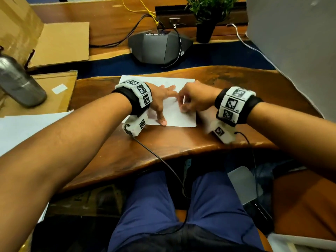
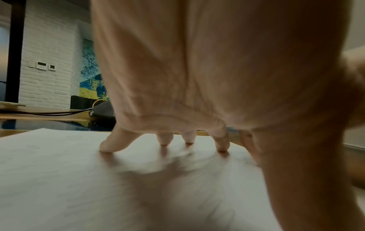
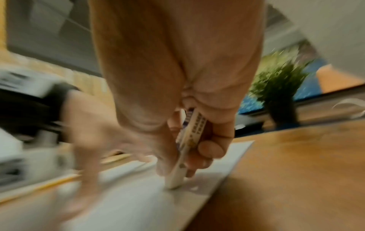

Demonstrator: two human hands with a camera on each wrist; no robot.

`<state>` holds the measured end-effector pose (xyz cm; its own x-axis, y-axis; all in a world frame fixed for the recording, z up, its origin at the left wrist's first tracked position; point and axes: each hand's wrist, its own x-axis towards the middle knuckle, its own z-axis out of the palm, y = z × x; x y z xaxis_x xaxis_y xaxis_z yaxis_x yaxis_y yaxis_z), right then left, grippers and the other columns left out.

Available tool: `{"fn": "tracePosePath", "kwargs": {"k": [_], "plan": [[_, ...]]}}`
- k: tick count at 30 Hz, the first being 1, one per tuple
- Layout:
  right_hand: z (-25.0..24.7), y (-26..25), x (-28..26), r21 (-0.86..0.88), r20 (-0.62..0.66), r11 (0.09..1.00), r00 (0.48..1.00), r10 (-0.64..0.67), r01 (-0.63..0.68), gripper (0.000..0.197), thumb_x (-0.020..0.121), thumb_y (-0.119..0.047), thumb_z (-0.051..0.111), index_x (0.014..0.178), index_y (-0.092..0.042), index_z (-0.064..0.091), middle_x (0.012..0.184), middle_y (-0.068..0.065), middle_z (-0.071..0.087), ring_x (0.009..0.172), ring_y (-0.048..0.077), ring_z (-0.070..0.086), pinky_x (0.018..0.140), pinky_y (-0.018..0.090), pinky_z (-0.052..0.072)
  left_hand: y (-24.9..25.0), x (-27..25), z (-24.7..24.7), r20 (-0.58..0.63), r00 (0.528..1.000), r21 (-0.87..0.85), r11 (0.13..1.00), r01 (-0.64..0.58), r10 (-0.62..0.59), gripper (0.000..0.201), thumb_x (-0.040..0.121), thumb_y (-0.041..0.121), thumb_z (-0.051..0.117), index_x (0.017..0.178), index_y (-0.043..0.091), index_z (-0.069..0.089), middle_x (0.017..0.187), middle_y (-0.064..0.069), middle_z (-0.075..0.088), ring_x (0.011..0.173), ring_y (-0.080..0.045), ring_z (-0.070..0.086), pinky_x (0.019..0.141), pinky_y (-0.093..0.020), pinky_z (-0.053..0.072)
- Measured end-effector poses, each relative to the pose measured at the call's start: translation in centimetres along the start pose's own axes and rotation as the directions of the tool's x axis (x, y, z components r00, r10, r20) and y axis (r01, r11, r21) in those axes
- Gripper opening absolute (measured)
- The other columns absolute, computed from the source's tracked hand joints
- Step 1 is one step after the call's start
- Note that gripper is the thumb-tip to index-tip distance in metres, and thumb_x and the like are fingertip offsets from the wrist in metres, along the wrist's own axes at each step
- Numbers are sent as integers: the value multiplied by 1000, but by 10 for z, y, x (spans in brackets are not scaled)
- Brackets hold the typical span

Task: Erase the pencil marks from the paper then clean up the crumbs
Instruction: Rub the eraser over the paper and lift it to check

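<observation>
A white sheet of paper lies on the wooden desk in front of me. My left hand presses down on the paper with spread, straight fingertips. My right hand pinches a white eraser in a printed sleeve, its tip touching the paper near the right edge. Faint pencil marks show just beside the right fingers. The right wrist view is blurred by motion. In the head view the eraser is hidden inside the hand.
A grey conference phone with cables sits behind the paper. A potted plant stands at the back right. A metal bottle and cardboard boxes are on the left, with more white sheets at the near left.
</observation>
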<state>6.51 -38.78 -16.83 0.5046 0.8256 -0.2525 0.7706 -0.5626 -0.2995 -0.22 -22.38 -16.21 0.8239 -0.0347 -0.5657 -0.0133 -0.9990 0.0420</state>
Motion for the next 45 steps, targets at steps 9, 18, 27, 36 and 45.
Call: {"fn": "tracePosePath", "kwargs": {"k": [9,18,27,36,45], "plan": [[-2,5,-1,5,-38,999,999,32,-32,12,88,-20,75,100,-17,75,96,0,70,82,13,58,71,24,43,4,0,-1,12,1000,20,1000,4,-4,122,64,46,88,153,48,4,164,9,-15,152,-24,-8,118,-59,8],[-4,9,4,22,-78,997,994,80,-78,11,86,-20,76,97,-18,75,92,-2,66,88,18,64,72,29,51,5,1,-2,26,999,31,999,32,-33,124,64,46,88,153,50,1,163,10,-16,151,-25,-9,117,-60,9],[-16,20,9,41,-87,993,990,112,-109,11,88,-22,76,98,-18,74,82,-8,62,83,15,60,60,20,42,13,9,-7,37,996,178,982,68,-76,134,55,53,89,149,56,-6,164,2,-17,151,-35,4,116,-60,22],[-11,20,4,35,-116,993,987,115,-112,11,87,-20,76,96,-15,77,94,1,72,85,16,64,65,23,48,9,10,-5,49,997,125,991,50,-57,135,54,54,90,148,57,-7,163,4,-21,151,-33,-6,117,-63,13],[-7,12,0,42,-57,997,996,69,-66,8,87,-23,77,94,-21,75,92,-4,69,85,14,63,68,22,45,10,8,-1,33,999,99,994,39,-43,133,54,56,89,150,54,-4,163,4,-22,151,-32,-8,117,-63,12]]}}
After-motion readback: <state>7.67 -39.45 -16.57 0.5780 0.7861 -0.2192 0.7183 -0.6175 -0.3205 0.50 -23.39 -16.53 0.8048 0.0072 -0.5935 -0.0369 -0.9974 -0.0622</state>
